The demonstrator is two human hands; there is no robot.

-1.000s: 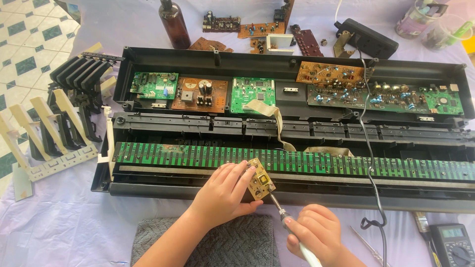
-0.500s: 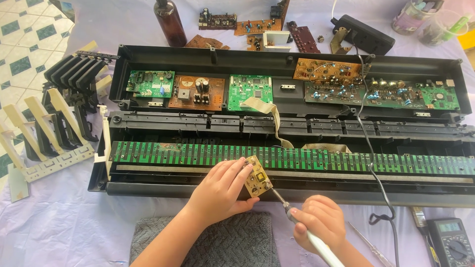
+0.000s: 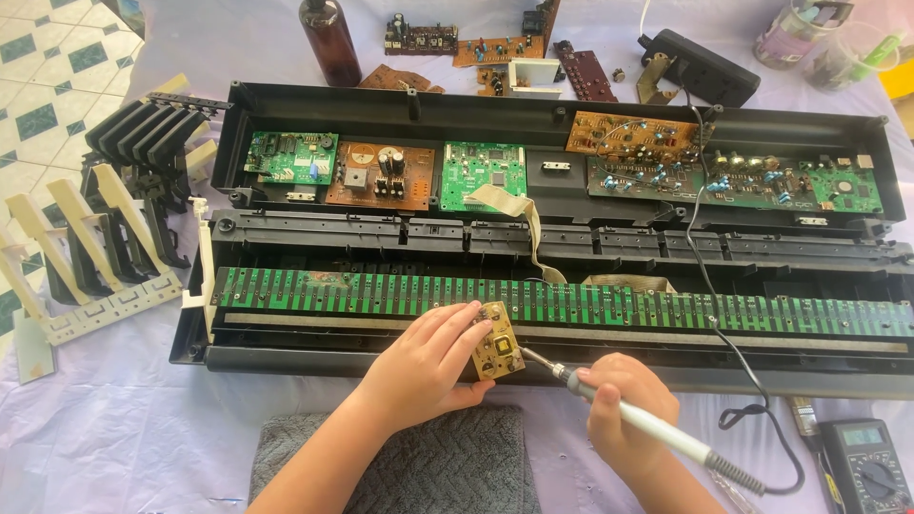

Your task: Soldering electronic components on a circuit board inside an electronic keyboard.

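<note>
The left hand [image 3: 424, 366] grips a small board [image 3: 497, 341], pinched upright at its fingertips over the keyboard case [image 3: 533, 357]. The right hand [image 3: 624, 414] is closed around a soldering iron [image 3: 657, 433], whose tip touches the board's right edge, just left of that grip.

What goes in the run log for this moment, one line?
left hand: holds small circuit board upright | right hand: grips soldering iron, tip at board's lower edge | behind: opened keyboard case
</note>
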